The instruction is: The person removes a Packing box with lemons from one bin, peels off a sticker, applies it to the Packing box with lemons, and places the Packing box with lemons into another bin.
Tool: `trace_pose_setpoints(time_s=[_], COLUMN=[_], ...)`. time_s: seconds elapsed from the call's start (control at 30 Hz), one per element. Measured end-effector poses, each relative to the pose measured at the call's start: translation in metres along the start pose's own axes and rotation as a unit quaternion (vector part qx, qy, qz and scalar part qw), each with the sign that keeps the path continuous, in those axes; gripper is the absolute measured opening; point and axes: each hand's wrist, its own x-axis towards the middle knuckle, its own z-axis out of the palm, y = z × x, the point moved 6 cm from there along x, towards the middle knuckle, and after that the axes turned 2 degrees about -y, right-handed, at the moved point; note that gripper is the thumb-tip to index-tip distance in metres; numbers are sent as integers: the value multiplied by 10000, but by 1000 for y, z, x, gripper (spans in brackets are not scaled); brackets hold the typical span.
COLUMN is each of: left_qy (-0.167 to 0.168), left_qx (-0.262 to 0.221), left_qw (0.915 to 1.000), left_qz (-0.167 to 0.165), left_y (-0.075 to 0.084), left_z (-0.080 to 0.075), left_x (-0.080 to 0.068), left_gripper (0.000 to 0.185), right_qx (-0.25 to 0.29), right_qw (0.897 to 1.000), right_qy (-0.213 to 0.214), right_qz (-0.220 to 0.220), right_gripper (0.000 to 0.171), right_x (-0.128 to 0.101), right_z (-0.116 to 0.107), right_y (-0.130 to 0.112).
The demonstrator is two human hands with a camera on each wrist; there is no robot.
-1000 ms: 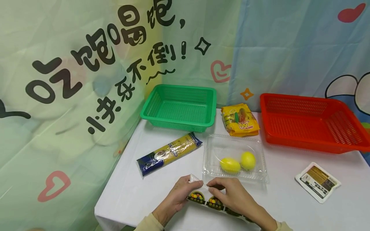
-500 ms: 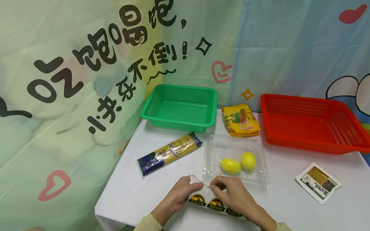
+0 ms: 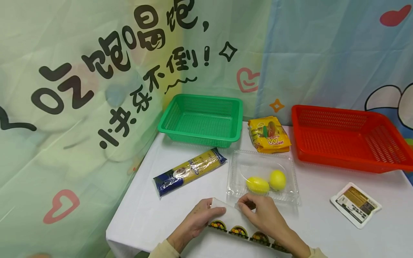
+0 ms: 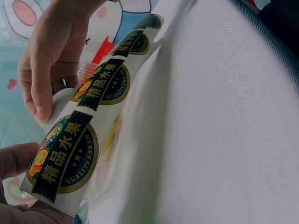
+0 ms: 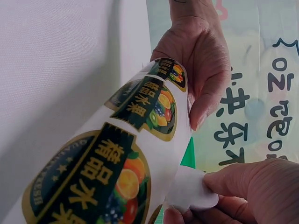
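A strip of round fruit stickers point(image 3: 240, 231) on white backing is held just above the table's near edge. My left hand point(image 3: 211, 211) grips its left end, thumb on top. My right hand point(image 3: 245, 207) pinches a white peeled corner point(image 5: 189, 189) of the strip between thumb and fingers. In the left wrist view the dark green and gold stickers point(image 4: 70, 154) curl toward the right hand's fingers point(image 4: 39, 100). The right wrist view shows the strip point(image 5: 117, 172) bending from my left hand's fingers point(image 5: 201, 102) toward the pinched corner.
A clear plastic tray point(image 3: 232, 168) with two lemons point(image 3: 257, 185) lies just beyond the hands. Behind it are a yellow snack bag point(image 3: 269, 134), a green basket point(image 3: 238, 125) and a red basket point(image 3: 338, 163). A spaghetti pack point(image 3: 188, 171) lies left, a sachet point(image 3: 355, 204) right.
My right hand has drawn its pinched corner rightward, away from the left hand. The strip has flattened and spread, and more of its white top shows between the hands.
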Motion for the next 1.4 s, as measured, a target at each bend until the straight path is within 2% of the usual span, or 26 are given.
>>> trace_pose_setpoints(time_s=[0.27,0.57,0.8,1.07,1.4], left_qy=[109,234,433,662,972], left_qx=[80,408,550,932,544], left_qw=[9999,9989,9975,9917,9896], left_qz=[-73,-69,19,586,913], left_y=[-4,-17,-16,0,27], left_z=[-4,-10,-18,-32,-45], left_x=[2,7,9,9,10], left_gripper=[17,27,29,36,43], right_qx=[29,136,153,119,253], right_qw=[9998,9990,9990,9988,9982], right_qy=[108,119,184,264,481], right_qz=[185,411,366,399,268], right_gripper=[14,13,13,12,10], right_x=[1,2,1,2,2], right_z=[-3,-6,-7,-9,-16], right_y=[1,2,3,3,4])
